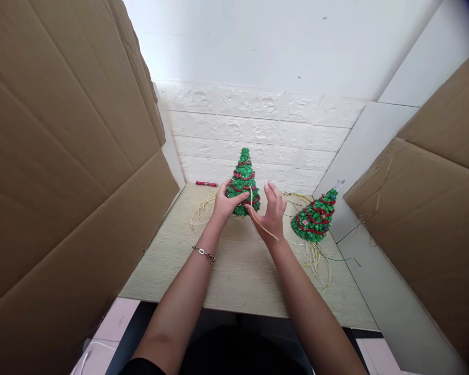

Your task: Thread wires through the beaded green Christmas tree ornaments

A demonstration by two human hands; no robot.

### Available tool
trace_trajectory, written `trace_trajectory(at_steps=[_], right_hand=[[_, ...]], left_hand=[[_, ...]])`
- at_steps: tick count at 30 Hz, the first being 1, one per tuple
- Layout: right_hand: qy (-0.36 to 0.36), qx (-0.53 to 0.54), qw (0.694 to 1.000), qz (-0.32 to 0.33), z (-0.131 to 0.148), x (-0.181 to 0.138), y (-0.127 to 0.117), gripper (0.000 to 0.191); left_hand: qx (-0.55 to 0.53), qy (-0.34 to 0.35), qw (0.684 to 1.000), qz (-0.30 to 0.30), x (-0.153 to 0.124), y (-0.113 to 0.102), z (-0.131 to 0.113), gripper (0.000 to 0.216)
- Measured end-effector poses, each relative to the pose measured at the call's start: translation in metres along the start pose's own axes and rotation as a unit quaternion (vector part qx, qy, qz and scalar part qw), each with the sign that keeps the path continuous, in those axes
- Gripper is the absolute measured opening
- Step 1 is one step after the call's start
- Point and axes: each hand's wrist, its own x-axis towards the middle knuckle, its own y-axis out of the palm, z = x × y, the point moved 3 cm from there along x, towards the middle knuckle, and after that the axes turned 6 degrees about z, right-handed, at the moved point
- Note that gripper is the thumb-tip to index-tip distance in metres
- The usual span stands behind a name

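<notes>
The green tree (243, 177) upright between two hands, the left nearer

Cardboard panels (82, 130) stand well out on both sides of the fingers, a white brick-patterned wall (258, 117) beyond them and the pale tabletop (242, 276) beneath.

The tree, wound with red garland, lies directly between the two sets of fingers, long axis upright, narrow tip above them; whether its base touches the tabletop cannot be told. A second tree (315, 216) leans well to the right of the right fingers, wires (312, 255) spilling from its base.

The left hand (224, 202) grips the near tree, fingers around its left side and thumb across its front. The right hand (273, 212) is just beside it, fingers parted and holding nothing; whether the thumb touches tree or wire is unclear.

A pale yellow wire (251, 198) hangs down the tree's front past the left thumb tip, crossing before the right hand; it seems the main thing in the way there. Smallest, a red marker (206, 184) lies beyond the left fingers, to their left.
</notes>
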Motion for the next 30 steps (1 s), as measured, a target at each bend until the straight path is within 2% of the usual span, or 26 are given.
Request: trace_trajectory(at_steps=[3,6,11,16,20,24,30], right_hand=[[-0.019,-0.003,0.999,0.029,0.006,-0.002,0.002,0.043],[-0.036,-0.011,0.999,0.031,0.013,-0.004,0.002,0.031],[-0.082,-0.03,0.995,0.043,0.025,-0.008,0.003,0.025],[-0.095,0.017,0.995,-0.008,0.028,-0.007,0.0,0.02],[-0.058,0.077,0.994,-0.055,0.024,-0.002,-0.006,0.021],[-0.007,0.11,0.988,-0.107,0.016,0.003,-0.015,0.019],[0.051,0.125,0.983,-0.124,0.005,0.009,-0.024,0.019]], left_hand=[[-0.023,0.015,0.999,-0.022,0.003,-0.005,-0.002,0.073],[-0.023,0.022,0.999,-0.039,0.004,-0.007,-0.002,0.07],[-0.03,0.019,0.999,-0.041,0.002,-0.005,-0.002,0.066],[-0.034,0.01,0.999,-0.038,0.002,-0.003,0.001,0.066],[-0.01,0.008,1.0,-0.027,0.002,-0.004,0.003,0.07],[0.054,0.014,0.998,0.009,0.001,-0.002,0.003,0.074],[0.122,0.019,0.991,0.044,0.0,0.003,0.005,0.077]])
